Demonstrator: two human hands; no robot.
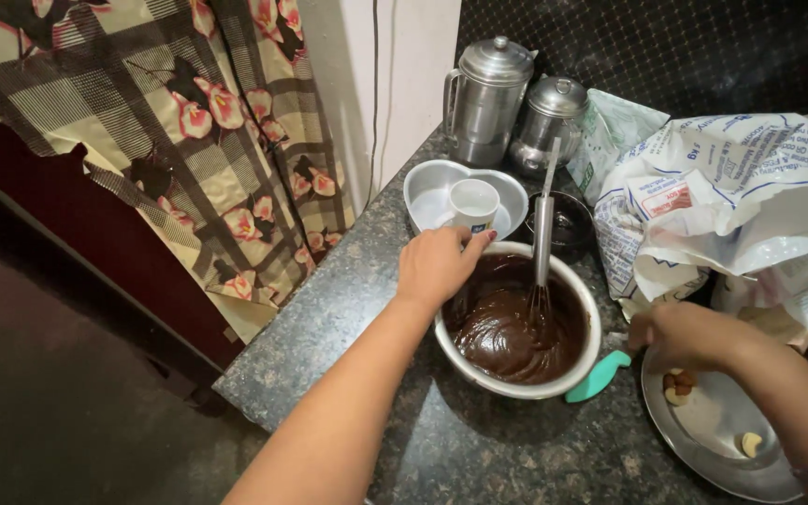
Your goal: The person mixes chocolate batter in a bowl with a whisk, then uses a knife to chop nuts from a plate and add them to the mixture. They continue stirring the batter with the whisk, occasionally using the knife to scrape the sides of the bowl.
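Observation:
A white bowl (584, 367) of dark brown batter stands on the speckled stone counter (367, 281). A metal whisk (543, 245) leans upright in the batter. My left hand (439, 264) rests on the bowl's far left rim, its fingers closed around a small white cup (474, 203) just above the rim. My right hand (686, 335) hovers over a steel plate (703, 430) at the right, fingers curled; a few nut pieces (677, 385) lie under it, and I cannot see whether it holds any.
A heart-shaped metal pan (423, 192) sits behind the bowl, with two steel lidded jugs (488, 93) and a small dark bowl (570, 223) further back. Crumpled plastic bags (731, 196) crowd the right. A teal spatula (597, 376) lies by the bowl. The counter's edge drops off on the left.

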